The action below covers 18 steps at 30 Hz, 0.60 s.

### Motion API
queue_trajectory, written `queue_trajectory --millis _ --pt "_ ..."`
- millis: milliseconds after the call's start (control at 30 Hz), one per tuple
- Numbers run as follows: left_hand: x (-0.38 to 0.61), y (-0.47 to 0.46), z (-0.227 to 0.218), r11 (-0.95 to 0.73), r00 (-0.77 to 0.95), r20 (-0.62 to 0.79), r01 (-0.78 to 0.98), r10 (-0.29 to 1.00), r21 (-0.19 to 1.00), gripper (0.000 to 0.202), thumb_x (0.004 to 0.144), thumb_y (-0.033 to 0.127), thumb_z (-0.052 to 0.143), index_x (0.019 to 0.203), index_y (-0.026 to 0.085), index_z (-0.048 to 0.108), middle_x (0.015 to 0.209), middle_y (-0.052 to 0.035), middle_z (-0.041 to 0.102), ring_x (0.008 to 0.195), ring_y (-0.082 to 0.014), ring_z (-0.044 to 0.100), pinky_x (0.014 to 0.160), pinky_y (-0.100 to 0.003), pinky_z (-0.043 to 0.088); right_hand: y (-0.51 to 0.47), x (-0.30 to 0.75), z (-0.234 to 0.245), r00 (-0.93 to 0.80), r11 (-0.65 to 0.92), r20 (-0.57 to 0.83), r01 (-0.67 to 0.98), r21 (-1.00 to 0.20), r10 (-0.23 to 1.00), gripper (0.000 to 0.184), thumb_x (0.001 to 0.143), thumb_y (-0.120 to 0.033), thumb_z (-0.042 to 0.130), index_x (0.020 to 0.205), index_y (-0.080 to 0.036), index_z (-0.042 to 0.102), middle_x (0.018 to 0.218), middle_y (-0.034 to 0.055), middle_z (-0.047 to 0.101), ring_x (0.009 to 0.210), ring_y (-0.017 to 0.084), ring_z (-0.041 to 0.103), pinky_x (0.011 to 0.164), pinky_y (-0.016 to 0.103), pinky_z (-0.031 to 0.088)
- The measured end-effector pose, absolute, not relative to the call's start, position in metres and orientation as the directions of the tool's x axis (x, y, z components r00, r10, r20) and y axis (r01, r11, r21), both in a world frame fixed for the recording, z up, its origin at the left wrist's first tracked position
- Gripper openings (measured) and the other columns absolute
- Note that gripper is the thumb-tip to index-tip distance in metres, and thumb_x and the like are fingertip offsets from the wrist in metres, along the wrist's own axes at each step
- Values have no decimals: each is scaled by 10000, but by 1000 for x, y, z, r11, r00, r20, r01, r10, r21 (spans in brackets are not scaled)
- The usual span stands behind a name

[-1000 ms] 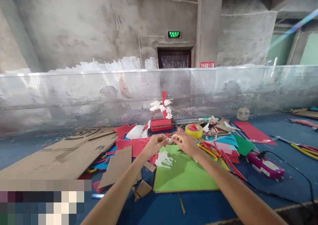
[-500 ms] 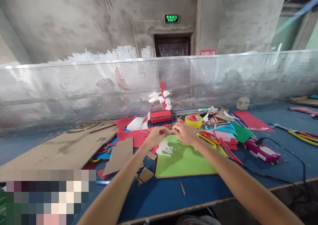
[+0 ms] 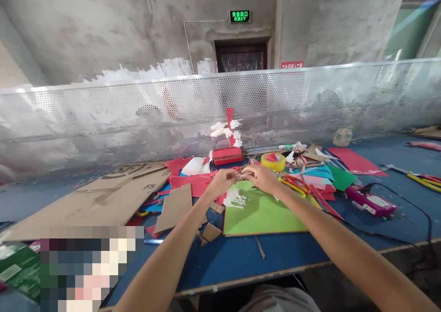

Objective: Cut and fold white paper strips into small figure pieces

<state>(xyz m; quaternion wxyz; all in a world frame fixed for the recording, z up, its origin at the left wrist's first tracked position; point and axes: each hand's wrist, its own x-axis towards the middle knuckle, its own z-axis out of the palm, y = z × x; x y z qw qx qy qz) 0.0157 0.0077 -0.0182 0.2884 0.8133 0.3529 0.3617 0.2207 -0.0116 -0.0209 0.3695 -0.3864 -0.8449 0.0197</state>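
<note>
My left hand (image 3: 223, 183) and my right hand (image 3: 261, 178) meet above the far edge of a lime-green sheet (image 3: 265, 218). Fingertips of both are pinched on a small, thin white piece (image 3: 242, 176), perhaps paper; its exact shape is too small to make out. Just below my left hand, several white cut pieces (image 3: 235, 199) with narrow strips lie on the sheet's corner. Beyond the hands is a red box (image 3: 227, 156), and above it a red hooked strip (image 3: 229, 115) carries white flower shapes (image 3: 235, 133).
Flat cardboard (image 3: 93, 197) covers the left side. Yellow tape (image 3: 273, 162), scissors (image 3: 294, 185) and coloured paper crowd the right. A purple device (image 3: 371, 201) with a black cable lies farther right. Perforated metal screening (image 3: 193, 119) runs along the back.
The whole view has shifted slightly, so the table's contents appear a little higher and farther right. Both hands stay together, still pinching the small white piece.
</note>
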Motion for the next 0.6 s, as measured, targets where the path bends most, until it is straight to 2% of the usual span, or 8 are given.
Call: queue_trajectory --millis 300,467,600 --pt "15 12 -22 -592 522 379 333 764 734 298 807 394 578 816 116 687 672 -16 608 587 -102 501 571 -215 382 -10 221 -23 -435 707 633 656 -264 640 125 911 -263 578 926 -191 678 870 32 693 756 147 597 698 242 382" --pt "13 18 -25 -609 522 392 350 758 712 300 803 392 588 822 115 702 692 -29 626 611 -113 521 585 -223 384 -8 220 -26 -443 684 635 705 -189 633 180 936 -262 529 899 -176 683 917 58 684 818 165 597 727 253 375" --pt "13 18 -25 -598 519 378 366 767 713 346 802 438 591 822 109 695 684 -35 623 615 -123 531 580 -228 388 -5 220 -28 -427 643 588 735 -217 687 249 954 -269 489 868 -167 699 888 67 697 811 171 613 712 254 378"
